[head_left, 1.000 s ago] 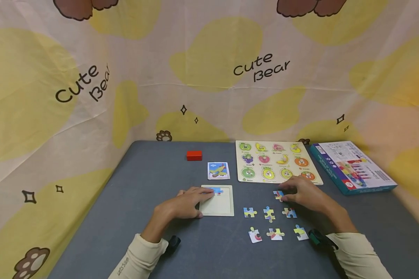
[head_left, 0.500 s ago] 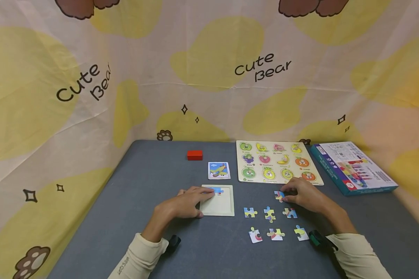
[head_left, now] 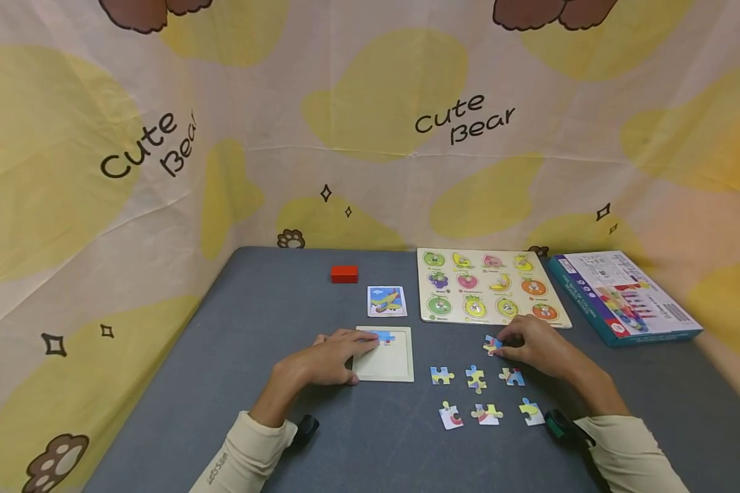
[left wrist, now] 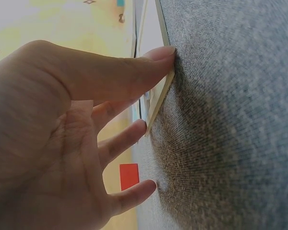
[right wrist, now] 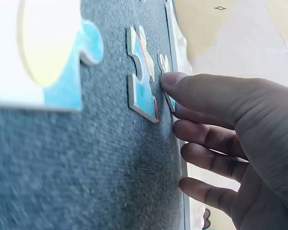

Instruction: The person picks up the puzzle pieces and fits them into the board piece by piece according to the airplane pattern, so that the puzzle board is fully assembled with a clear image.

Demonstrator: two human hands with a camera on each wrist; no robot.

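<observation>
Head view, change: the puzzle piece (head_left: pixel 490 346) in the right grip (head_left: pixel 539 344) is angled slightly differently than half a second ago; the left grip (head_left: pixel 328 361) shows no clear shift.
Meaning: the piece is probably being turned or picked up; it is not yet in the tray (head_left: pixel 401 370), well to its left.
Right grip: thumb and a finger pinching that piece, just near of the fruit board (head_left: pixel 484 294); I cannot tell if it is off the desk (head_left: pixel 271 301).
Left grip: fingers straight and spread, thumb at the tray's near left corner, one fingertip on the blue section (head_left: pixel 386 338).
Loose pieces (head_left: pixel 475 378): six, in two rows of three; seven with the pinched one.
In the tray: at least one piece, at the far left, partly hidden.
One each: picture card (head_left: pixel 386 301), red block (head_left: pixel 344 274), fruit board, box (head_left: pixel 629 298).
</observation>
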